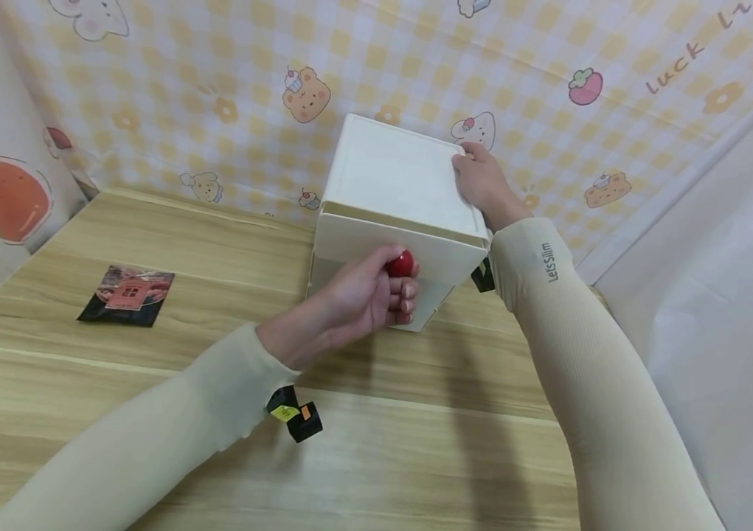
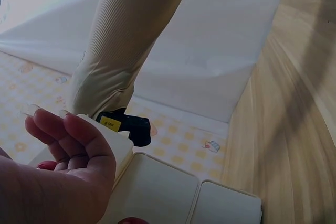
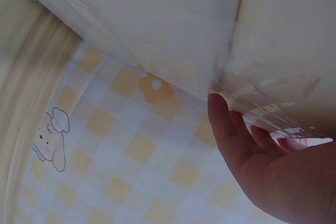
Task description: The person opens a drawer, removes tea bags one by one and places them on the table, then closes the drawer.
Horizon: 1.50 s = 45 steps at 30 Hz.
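A white drawer cabinet [image 1: 403,173] stands tilted to my view near the back of the table. My left hand [image 1: 364,299] grips the red round knob [image 1: 400,263] on its upper drawer front [image 1: 349,240], thumb and curled fingers about it. A narrow gap shows between that front and the cabinet's top. My right hand [image 1: 485,184] holds the rear right edge of the top; the right wrist view has its fingers [image 3: 226,124] bent against the cabinet's edge. Low in the left wrist view, part of a second red knob [image 2: 132,220] shows by the lower drawer fronts [image 2: 157,182].
A dark packet with a red label [image 1: 127,295] lies on the wooden table [image 1: 230,254] to the left. A yellow-checked cloth [image 1: 217,66] hangs behind, and white sheets [image 1: 715,258] close in the sides. Small black devices [image 1: 303,420] are strapped at my wrists.
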Available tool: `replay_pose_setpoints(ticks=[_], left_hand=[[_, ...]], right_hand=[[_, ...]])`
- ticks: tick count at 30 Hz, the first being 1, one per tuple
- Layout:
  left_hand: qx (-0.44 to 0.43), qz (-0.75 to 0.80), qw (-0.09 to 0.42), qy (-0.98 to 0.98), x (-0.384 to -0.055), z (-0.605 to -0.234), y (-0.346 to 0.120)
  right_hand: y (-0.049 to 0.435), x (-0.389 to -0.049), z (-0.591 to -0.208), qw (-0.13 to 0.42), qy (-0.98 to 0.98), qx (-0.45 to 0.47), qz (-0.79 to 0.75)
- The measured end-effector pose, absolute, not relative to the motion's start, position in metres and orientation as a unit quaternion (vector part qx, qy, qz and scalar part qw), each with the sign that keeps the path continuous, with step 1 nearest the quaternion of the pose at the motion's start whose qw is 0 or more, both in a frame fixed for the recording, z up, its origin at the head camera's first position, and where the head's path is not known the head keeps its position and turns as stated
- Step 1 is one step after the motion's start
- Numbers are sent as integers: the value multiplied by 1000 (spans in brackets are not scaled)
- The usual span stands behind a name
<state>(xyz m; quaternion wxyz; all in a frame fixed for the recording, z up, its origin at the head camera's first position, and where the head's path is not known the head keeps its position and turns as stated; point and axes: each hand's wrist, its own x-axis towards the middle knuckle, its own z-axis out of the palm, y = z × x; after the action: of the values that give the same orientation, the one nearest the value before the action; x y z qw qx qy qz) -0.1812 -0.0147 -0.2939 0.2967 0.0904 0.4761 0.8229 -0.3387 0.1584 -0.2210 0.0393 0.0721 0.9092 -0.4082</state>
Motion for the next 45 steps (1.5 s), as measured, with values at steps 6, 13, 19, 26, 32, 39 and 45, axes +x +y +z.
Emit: replay_pose_setpoints(ticks=[6, 13, 19, 26, 32, 39, 45], left_hand=[[79, 826, 294, 474, -184, -292, -13], [70, 828, 298, 470, -186, -289, -13], [58, 830, 308, 462, -188, -288, -13], [45, 832, 311, 458, -193, -285, -13], [43, 831, 315, 456, -196, -284, -13], [51, 828, 318, 458, -197, -283, -15], [60, 827, 310, 465, -195, -291, -17]], right_hand=[[159, -339, -221, 42, 912, 75, -402], [157, -337, -220, 44, 912, 76, -400], [157, -337, -221, 47, 912, 76, -401], [158, -337, -221, 52, 907, 79, -410], [157, -335, -220, 47, 906, 68, -414], [158, -335, -220, 41, 908, 63, -412], [158, -335, -220, 43, 907, 67, -414]])
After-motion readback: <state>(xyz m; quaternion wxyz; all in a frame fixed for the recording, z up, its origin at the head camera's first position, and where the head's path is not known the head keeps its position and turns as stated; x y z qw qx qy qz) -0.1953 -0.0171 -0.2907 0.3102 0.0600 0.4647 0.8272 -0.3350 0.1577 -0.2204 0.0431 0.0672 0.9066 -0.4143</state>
